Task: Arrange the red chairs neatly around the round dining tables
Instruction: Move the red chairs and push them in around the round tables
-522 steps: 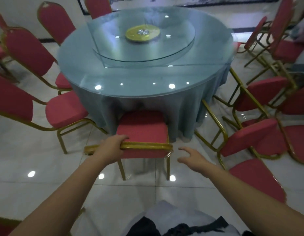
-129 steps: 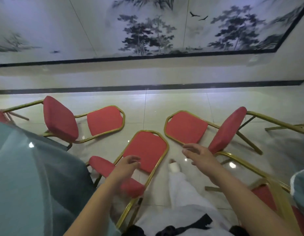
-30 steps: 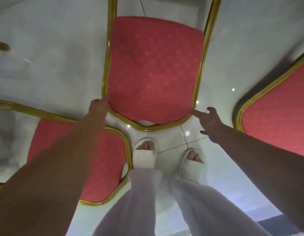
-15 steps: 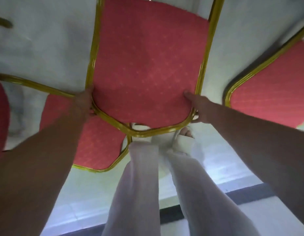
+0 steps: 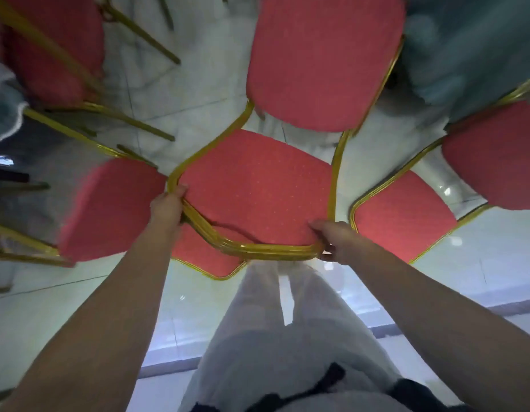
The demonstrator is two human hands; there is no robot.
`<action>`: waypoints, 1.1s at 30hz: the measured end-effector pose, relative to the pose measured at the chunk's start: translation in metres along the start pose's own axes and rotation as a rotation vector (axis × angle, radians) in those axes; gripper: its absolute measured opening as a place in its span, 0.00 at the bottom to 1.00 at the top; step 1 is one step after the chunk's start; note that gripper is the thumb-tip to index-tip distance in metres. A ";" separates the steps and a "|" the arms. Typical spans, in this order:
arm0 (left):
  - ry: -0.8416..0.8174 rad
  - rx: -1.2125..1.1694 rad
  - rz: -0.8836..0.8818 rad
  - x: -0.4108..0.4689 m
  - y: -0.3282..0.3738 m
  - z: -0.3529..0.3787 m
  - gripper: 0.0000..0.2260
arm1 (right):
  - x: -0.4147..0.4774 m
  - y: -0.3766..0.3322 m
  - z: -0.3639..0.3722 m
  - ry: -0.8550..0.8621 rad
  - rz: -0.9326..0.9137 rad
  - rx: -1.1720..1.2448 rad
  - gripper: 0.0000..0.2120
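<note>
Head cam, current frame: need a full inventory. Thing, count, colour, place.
held chair: 1, red pads, gold frame, centre; its back is nearest the person, its seat toward the top
left chair: 1, red and gold, left of centre; its back is partly hidden behind the held chair
right chair: 1, red and gold, right of centre
far chair: 1, red and gold, top left
tablecloth: 1, grey-blue, top right
floor: pale glossy tile, under everything
trousers: white, bottom centre
left hand: grips the held chair's frame at the back's left corner
right hand: grips the same frame at the right corner
</note>
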State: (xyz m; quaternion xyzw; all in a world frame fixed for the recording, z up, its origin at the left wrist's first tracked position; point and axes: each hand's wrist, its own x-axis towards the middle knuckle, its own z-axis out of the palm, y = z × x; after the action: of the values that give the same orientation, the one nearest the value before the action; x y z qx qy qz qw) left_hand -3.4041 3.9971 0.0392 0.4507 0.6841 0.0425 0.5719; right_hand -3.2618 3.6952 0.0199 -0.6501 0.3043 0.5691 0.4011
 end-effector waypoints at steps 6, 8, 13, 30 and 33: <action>-0.144 -0.184 0.092 -0.058 0.058 0.013 0.10 | -0.062 -0.021 -0.016 -0.116 -0.354 -0.137 0.31; -0.274 -0.249 0.101 -0.072 0.063 0.023 0.17 | -0.073 -0.025 -0.016 -0.109 -0.486 -0.303 0.41; -0.447 -0.359 0.123 -0.089 0.091 0.054 0.25 | -0.079 -0.057 -0.023 0.015 -0.661 -0.589 0.46; -0.583 -0.314 0.251 0.020 0.439 0.214 0.17 | -0.090 -0.388 0.022 0.190 -0.911 -0.134 0.39; -0.673 -0.363 0.311 0.044 0.443 0.217 0.16 | -0.109 -0.384 0.031 0.284 -1.070 -0.127 0.31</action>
State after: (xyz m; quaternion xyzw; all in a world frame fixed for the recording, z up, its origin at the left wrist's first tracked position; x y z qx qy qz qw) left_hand -2.9720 4.1888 0.1863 0.4292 0.3639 0.0985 0.8208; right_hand -2.9685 3.9046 0.1936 -0.8071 -0.0522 0.2103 0.5492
